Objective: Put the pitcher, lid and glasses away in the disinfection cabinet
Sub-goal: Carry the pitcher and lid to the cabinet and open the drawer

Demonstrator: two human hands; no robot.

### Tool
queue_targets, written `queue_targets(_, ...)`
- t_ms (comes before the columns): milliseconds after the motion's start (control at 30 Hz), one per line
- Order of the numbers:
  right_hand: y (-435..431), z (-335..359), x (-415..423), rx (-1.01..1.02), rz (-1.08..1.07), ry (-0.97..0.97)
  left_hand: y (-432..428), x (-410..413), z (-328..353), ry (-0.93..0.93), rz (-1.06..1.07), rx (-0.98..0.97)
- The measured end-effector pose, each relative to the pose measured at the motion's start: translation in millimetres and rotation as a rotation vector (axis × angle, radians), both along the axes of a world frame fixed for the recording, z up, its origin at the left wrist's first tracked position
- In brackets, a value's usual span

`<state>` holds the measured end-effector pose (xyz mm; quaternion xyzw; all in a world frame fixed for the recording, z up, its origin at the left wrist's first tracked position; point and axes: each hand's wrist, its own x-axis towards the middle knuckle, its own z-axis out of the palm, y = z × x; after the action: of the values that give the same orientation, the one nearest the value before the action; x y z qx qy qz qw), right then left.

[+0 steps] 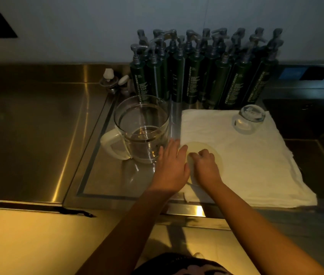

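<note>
Steel bench point(38, 135) is carrying everything. Left of the white towel point(246, 165), a clear pitcher point(141, 128) with a white handle is standing upright. At the towel's left edge, the left hand point(172, 165) is lying flat with fingers straight, its thumb touching the round pale lid point(196, 145). The right hand point(204, 165) is curling its fingers onto that lid, gripping it. At the towel's far right corner a glass point(248, 119) is sitting mouth down. Behind the towel, dark pump bottles point(196, 76) are standing in rows.
</note>
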<state>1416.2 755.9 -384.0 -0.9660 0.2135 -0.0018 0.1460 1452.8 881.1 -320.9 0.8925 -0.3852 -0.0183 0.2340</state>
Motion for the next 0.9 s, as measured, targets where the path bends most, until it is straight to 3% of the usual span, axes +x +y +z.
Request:
queue_targets(133,14,0,3,-0.042,-0.071,0.016,28,2,-4,0.029,-0.024,-0.046)
queue_targets(500,70,12,5,-0.068,-0.173,-0.106,95,24,-8,0.152,-0.078,-0.410)
queue_targets(700,94,18,5,-0.086,-0.199,-0.071,132,40,8,0.524,0.146,-0.795)
queue_targets(900,105,15,5,-0.088,-0.222,-0.080,154,82,22,0.891,0.432,-1.050)
